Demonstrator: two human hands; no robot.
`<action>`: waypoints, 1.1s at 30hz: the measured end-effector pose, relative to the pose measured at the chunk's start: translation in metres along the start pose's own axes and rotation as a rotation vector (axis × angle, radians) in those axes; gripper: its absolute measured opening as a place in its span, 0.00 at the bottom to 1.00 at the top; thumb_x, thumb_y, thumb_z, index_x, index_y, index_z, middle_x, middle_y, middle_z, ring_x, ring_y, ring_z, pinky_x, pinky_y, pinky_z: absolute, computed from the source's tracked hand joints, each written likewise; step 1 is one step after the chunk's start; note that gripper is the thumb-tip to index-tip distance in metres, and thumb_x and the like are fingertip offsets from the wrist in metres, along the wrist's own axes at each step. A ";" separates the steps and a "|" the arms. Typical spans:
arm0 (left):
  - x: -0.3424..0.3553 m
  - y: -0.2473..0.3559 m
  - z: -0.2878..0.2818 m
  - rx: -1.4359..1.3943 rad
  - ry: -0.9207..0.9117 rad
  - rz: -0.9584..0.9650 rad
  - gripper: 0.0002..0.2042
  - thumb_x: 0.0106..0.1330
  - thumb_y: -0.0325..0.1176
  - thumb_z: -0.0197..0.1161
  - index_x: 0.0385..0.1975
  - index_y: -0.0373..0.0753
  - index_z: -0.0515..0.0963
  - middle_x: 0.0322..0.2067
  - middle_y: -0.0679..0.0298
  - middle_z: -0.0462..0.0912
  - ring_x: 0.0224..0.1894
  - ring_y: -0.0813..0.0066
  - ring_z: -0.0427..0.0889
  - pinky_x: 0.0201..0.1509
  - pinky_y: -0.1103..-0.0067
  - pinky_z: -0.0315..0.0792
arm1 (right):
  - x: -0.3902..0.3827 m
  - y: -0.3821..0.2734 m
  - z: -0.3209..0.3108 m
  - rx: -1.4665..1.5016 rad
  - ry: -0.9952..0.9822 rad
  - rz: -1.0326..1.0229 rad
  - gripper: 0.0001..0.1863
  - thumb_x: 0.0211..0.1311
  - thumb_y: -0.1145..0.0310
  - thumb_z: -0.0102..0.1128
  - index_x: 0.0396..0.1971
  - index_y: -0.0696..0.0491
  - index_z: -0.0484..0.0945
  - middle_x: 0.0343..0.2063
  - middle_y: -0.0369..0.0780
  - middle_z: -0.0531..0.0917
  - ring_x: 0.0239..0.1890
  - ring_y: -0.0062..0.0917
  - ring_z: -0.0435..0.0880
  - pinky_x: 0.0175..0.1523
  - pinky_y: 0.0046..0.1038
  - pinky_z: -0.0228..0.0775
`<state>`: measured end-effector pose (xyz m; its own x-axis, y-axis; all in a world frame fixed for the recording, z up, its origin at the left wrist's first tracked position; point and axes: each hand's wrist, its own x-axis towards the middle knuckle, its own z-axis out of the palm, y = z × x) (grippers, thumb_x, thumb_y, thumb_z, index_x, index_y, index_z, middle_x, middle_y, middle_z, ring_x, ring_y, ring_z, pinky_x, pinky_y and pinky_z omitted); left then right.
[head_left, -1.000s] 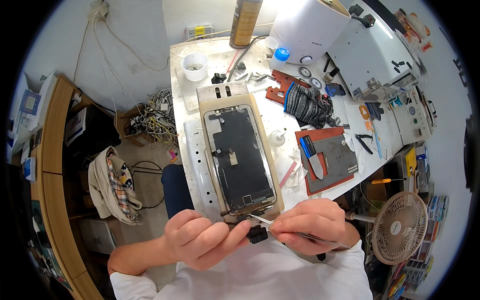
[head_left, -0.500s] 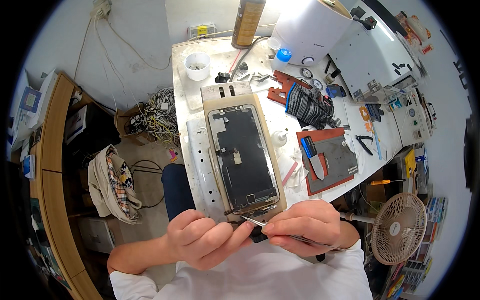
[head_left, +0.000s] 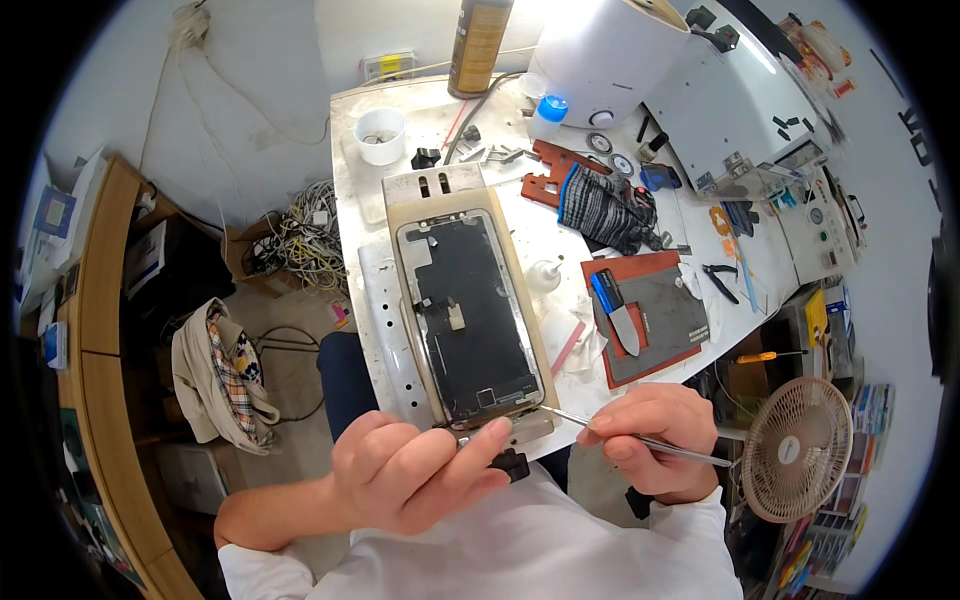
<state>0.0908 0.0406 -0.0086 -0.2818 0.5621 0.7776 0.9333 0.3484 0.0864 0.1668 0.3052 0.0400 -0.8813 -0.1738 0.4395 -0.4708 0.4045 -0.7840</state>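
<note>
A phone screen assembly [head_left: 470, 330], its black back facing up, sits in a beige holding fixture [head_left: 532, 350] on the workbench. At the fixture's near edge is my left hand [head_left: 415, 475], its fingers mostly curled and the index finger extended against that edge. Whatever the curled fingers may hold is hidden. My right hand [head_left: 660, 435] is closed in a pinch around a slim pointed metal tool [head_left: 690, 453]. The tool's tip lies by the lower right corner of the screen assembly. Below the fixture, a black knob [head_left: 512, 464] shows beside my left fingertips.
To the right, a knife with a blue handle [head_left: 614, 310] lies on a red-edged grey mat [head_left: 672, 325]. A white dropper bottle [head_left: 543, 275], striped glove [head_left: 606, 207] and white cup [head_left: 380, 137] stand or lie farther back. A fan [head_left: 795, 450] is at right.
My right hand has moved right and the metal tool's tip has shifted from the fixture's near edge to the corner. My left hand stays close to the near edge.
</note>
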 end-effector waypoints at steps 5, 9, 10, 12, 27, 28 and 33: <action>0.001 0.003 0.000 0.014 -0.035 -0.058 0.15 0.64 0.49 0.71 0.46 0.52 0.89 0.35 0.73 0.67 0.37 0.76 0.65 0.31 0.80 0.65 | 0.000 0.003 0.001 0.021 0.000 -0.017 0.08 0.59 0.78 0.72 0.37 0.62 0.85 0.27 0.43 0.89 0.25 0.29 0.89 0.29 0.25 0.79; -0.002 0.003 0.001 0.018 -0.026 -0.035 0.14 0.64 0.49 0.71 0.46 0.53 0.89 0.36 0.73 0.67 0.38 0.75 0.65 0.32 0.80 0.66 | 0.004 0.004 0.001 0.005 -0.035 -0.031 0.08 0.57 0.79 0.72 0.37 0.62 0.85 0.26 0.43 0.89 0.25 0.30 0.89 0.29 0.25 0.80; -0.002 0.003 0.001 0.018 -0.027 -0.032 0.14 0.64 0.49 0.71 0.46 0.53 0.89 0.36 0.73 0.67 0.38 0.75 0.65 0.32 0.80 0.66 | 0.004 0.004 0.001 -0.005 -0.045 -0.031 0.09 0.57 0.79 0.73 0.37 0.62 0.85 0.26 0.43 0.89 0.25 0.30 0.89 0.29 0.25 0.80; -0.001 0.002 0.000 0.020 -0.026 -0.027 0.14 0.64 0.49 0.71 0.46 0.54 0.89 0.36 0.74 0.67 0.38 0.76 0.64 0.32 0.80 0.66 | 0.003 0.004 0.001 0.000 -0.047 -0.033 0.09 0.57 0.79 0.73 0.38 0.62 0.85 0.26 0.43 0.89 0.25 0.30 0.89 0.29 0.25 0.81; -0.003 0.002 -0.001 0.015 -0.026 -0.029 0.14 0.64 0.49 0.71 0.46 0.55 0.89 0.37 0.74 0.67 0.38 0.76 0.63 0.32 0.80 0.65 | 0.009 0.001 0.004 0.021 -0.114 -0.033 0.12 0.55 0.79 0.74 0.40 0.62 0.84 0.29 0.44 0.89 0.27 0.32 0.90 0.29 0.27 0.81; -0.003 0.002 0.000 0.016 -0.028 -0.029 0.14 0.64 0.49 0.71 0.46 0.55 0.89 0.37 0.74 0.67 0.38 0.76 0.64 0.32 0.80 0.65 | 0.010 0.001 0.005 0.020 -0.114 -0.038 0.13 0.55 0.79 0.74 0.40 0.62 0.84 0.29 0.44 0.89 0.27 0.32 0.90 0.29 0.27 0.81; -0.005 0.003 -0.001 0.022 -0.037 -0.021 0.14 0.63 0.48 0.72 0.46 0.55 0.89 0.36 0.74 0.66 0.38 0.76 0.64 0.32 0.81 0.65 | 0.012 0.002 0.006 0.096 -0.142 -0.150 0.14 0.54 0.77 0.77 0.41 0.61 0.85 0.31 0.44 0.89 0.26 0.31 0.88 0.28 0.26 0.79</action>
<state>0.0953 0.0383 -0.0112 -0.3093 0.5816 0.7524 0.9223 0.3764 0.0882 0.1548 0.2984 0.0413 -0.7949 -0.3526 0.4937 -0.5928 0.2781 -0.7558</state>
